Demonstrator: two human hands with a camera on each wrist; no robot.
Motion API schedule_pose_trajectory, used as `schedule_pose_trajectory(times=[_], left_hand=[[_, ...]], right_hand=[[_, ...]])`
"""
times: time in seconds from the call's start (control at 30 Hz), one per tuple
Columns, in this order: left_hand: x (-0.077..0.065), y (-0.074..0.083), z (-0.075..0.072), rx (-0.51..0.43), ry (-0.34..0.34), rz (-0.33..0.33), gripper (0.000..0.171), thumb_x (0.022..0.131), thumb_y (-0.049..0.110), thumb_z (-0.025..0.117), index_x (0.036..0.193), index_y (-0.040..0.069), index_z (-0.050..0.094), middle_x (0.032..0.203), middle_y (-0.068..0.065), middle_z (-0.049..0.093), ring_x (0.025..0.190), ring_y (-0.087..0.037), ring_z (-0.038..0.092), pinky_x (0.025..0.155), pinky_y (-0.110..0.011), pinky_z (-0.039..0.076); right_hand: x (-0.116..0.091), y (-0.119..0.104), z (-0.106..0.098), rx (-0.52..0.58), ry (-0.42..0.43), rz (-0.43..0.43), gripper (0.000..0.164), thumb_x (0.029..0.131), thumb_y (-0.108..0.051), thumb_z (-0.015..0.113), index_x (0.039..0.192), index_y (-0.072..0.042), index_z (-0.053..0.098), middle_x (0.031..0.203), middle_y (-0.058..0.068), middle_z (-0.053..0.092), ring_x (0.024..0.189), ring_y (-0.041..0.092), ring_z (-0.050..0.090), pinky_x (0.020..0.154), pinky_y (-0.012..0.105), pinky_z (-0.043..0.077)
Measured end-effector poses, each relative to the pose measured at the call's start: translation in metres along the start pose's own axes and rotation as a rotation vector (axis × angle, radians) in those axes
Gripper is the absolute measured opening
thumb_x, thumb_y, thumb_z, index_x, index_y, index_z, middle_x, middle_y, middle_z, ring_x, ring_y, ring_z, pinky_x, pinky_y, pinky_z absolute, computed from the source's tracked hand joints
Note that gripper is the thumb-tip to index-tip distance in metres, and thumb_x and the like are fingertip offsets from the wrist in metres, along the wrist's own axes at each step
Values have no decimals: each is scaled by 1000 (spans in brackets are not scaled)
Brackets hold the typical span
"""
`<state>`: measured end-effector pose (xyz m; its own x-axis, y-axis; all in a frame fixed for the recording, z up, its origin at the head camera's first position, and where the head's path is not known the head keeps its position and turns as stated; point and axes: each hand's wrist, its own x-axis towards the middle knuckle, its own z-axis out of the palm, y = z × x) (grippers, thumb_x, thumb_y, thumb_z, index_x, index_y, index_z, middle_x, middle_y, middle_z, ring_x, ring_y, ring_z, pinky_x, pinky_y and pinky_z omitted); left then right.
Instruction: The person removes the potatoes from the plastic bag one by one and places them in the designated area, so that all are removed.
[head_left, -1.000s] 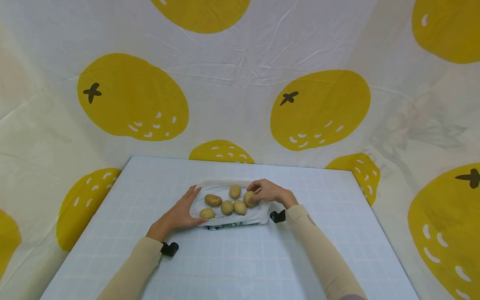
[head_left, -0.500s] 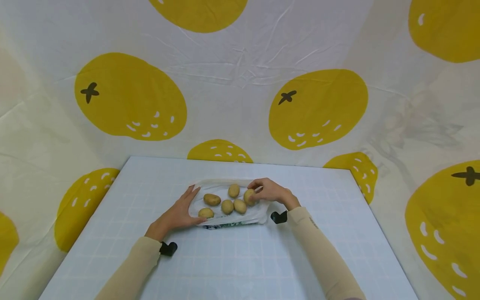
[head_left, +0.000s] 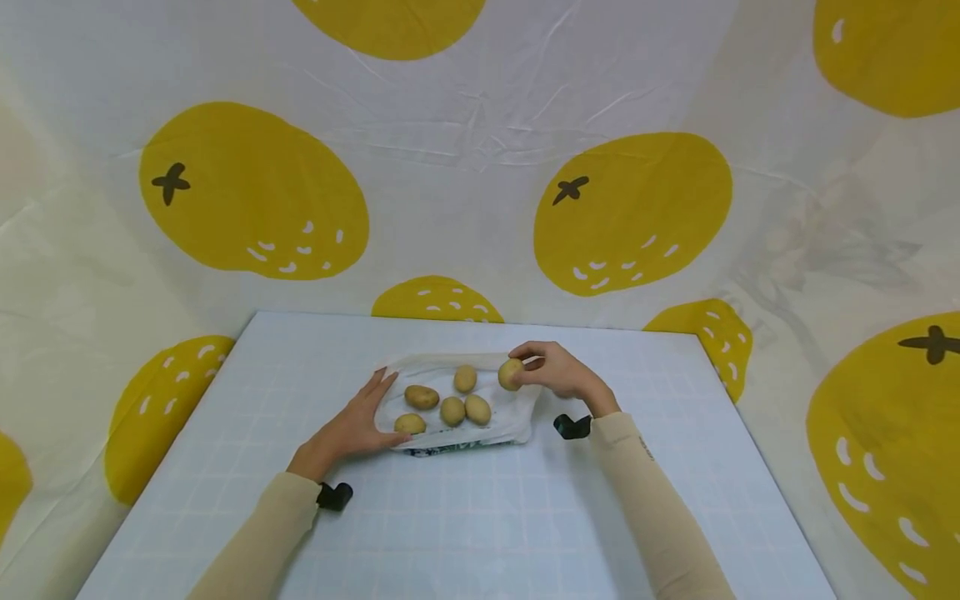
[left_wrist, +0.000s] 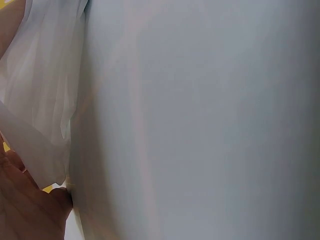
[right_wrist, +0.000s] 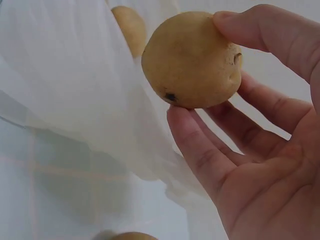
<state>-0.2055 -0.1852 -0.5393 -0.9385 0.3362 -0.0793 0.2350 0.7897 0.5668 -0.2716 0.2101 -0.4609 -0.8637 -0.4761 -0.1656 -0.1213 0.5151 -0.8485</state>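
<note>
Beige-sleeved, pinched one potato (head_left: pixel 510 374) in the right hand (head_left: pixel 558 371) above the right end of the white-lined container (head_left: pixel 513 421), and braced its left end with the left hand (head_left: pixel 358 427) spread, apparently mid-transfer, likely needing an unbroken pinch next.

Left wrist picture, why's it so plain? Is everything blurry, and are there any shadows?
Left wrist view: the tabletop fills most of it, dim and soft, with a shadow along the white sheet; right wrist view: the held potato is clear enough to show a dark spot; head view: a faint shadow beside the right sleeve.
</note>
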Motion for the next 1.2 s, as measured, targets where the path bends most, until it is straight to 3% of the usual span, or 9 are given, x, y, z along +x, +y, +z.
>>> schedule_pose_trajectory(times=[0.33, 0.53, 0.73, 1.2], left_hand=[[0, -6, 3, -18, 4, 6, 120, 77, 71, 77, 166, 16, 18, 173, -20, 7, 155, -49, 20, 114, -72, 32], [1, -3, 1, -31, 6, 12, 120, 77, 71, 77, 166, 17, 18, 173, -18, 8, 156, -47, 19, 115, -72, 31], [1, -2, 0, -24, -2, -3, 122, 76, 73, 77, 166, 18, 17, 173, -18, 7, 156, -47, 20, 114, -72, 32], [1, -3, 1, -17, 14, 19, 122, 77, 69, 78, 167, 15, 14, 173, -18, 9, 156, -47, 19, 116, -70, 31]], right_hand=[[-16, 5, -31, 32, 79, -2, 50, 91, -29, 79, 134, -8, 64, 138, 13, 63, 127, 34, 63, 103, 45, 54], [-26, 16, -54, 16, 137, 5, 51, 91, -31, 79, 134, -8, 63, 140, 13, 63, 127, 34, 63, 106, 52, 51], [-37, 31, -71, -13, 172, 49, 55, 91, -36, 79, 136, -8, 62, 143, 14, 60, 130, 37, 61, 112, 60, 43], [-68, 68, -89, -75, 181, 174, 58, 94, -38, 75, 140, -6, 59, 146, 18, 56, 129, 40, 59, 112, 62, 40]])
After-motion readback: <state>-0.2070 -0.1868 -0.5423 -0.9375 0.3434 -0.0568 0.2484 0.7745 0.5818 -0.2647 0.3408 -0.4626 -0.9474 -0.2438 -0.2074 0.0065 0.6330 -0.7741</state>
